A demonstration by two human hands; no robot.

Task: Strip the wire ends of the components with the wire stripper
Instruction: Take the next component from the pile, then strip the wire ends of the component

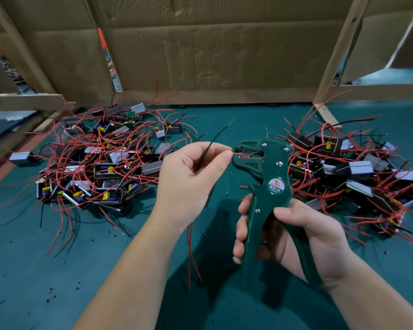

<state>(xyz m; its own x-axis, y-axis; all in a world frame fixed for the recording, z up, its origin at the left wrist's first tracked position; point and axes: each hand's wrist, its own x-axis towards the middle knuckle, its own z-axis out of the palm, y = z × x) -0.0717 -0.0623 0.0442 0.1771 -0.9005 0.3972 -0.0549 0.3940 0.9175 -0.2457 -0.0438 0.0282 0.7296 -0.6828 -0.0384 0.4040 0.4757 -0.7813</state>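
Observation:
My right hand (pixel 296 236) grips the handles of a dark green wire stripper (pixel 265 184), held upright with its jaws pointing left. My left hand (pixel 191 177) pinches a red wire (pixel 236 153) whose end lies inside the stripper's jaws. A black wire (pixel 218 134) rises from the same pinch up and to the right, its tip bare. More red wires hang below my left hand. The component they belong to is hidden behind that hand.
Two heaps of small black components with red and black wires lie on the green table: one (pixel 105 160) at the left, one (pixel 351 172) at the right. Cardboard walls (pixel 212 51) stand behind. Bits of insulation dot the table near my left forearm.

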